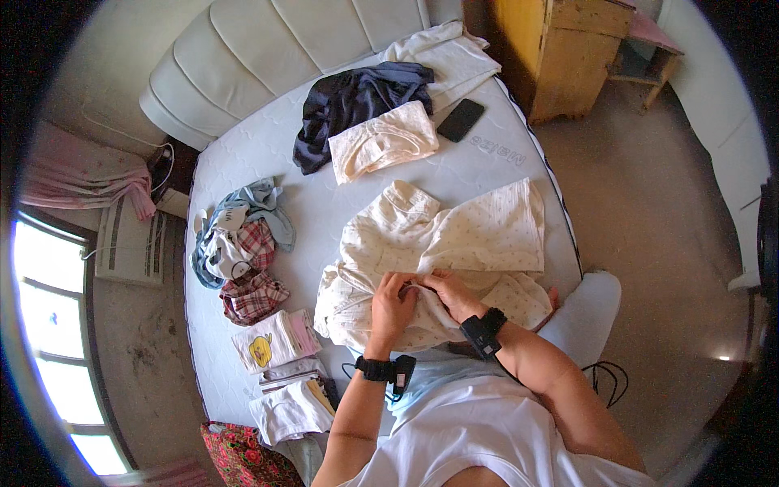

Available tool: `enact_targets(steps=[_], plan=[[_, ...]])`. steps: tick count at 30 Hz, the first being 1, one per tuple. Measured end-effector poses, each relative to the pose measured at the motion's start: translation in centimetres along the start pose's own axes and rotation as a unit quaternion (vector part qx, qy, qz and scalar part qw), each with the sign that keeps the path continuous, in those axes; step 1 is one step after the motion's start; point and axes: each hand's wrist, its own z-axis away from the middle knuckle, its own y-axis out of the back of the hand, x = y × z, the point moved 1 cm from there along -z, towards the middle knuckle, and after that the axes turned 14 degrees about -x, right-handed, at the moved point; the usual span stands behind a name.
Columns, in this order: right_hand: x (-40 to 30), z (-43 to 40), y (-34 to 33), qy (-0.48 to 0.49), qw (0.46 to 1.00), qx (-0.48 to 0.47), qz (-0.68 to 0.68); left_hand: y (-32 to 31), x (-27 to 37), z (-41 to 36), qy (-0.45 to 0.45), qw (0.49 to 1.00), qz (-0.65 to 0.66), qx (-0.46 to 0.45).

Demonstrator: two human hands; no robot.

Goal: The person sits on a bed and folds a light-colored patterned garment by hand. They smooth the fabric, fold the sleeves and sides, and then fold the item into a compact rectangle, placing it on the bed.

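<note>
A cream garment with a small dotted print (389,243) lies spread and rumpled on the mattress in front of me, one wide leg or sleeve reaching to the upper right. My left hand (392,304) pinches its fabric near the lower middle. Close beside it, my right hand (450,293) grips an edge of the same cloth, and the fingertips of both hands nearly meet. Part of the cloth hangs down between my wrists. Which part of the garment I hold cannot be told. Both wrists wear black straps with small devices.
Beyond the garment lie a folded cream garment (383,143), dark satin cloth (353,97) and a black smartphone (461,120). To the left are a rumpled clothes pile (243,237) and folded clothes (277,344). A padded headboard (274,42) and wooden cabinet (569,67) border the mattress (228,389).
</note>
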Motion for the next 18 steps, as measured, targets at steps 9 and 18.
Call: enact_targets(steps=[9,18], plan=[[0.0,0.0,0.1,0.003,1.0,0.006,0.011,0.1,-0.2,0.2,0.004,1.0,0.008,0.005],[-0.7,1.0,0.1,0.081,0.934,-0.044,0.345,0.1,-1.0,0.0,0.034,0.999,0.016,0.009]])
